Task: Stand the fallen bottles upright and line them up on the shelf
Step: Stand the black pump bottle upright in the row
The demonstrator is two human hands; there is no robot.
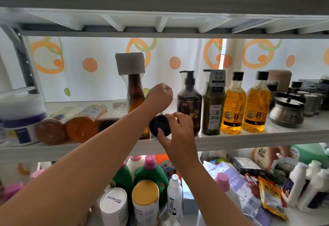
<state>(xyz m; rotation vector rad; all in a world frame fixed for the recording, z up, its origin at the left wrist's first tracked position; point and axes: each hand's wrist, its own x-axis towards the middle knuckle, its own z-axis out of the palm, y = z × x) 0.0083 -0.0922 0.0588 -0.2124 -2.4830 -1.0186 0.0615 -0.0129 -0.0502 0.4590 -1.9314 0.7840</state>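
A dark bottle with a round black end (159,124) lies on the middle shelf (249,138), its end facing me. My right hand (179,133) grips that black end from the right. My left hand (159,95) is curled shut over the bottle's far, raised part; the grip itself is hidden. To the left, two orange bottles (50,130) (81,127) and a darker bottle (109,121) lie on their sides. Upright to the right stand a dark pump bottle (189,99), a green bottle (213,113) and two yellow bottles (235,106) (257,106).
A tall brown bottle (136,92) with a grey block on top stands behind my left arm. A white tub (21,117) sits at the far left, metal pots (286,109) at the right. The lower shelf is crowded with detergent bottles (149,174) and packets.
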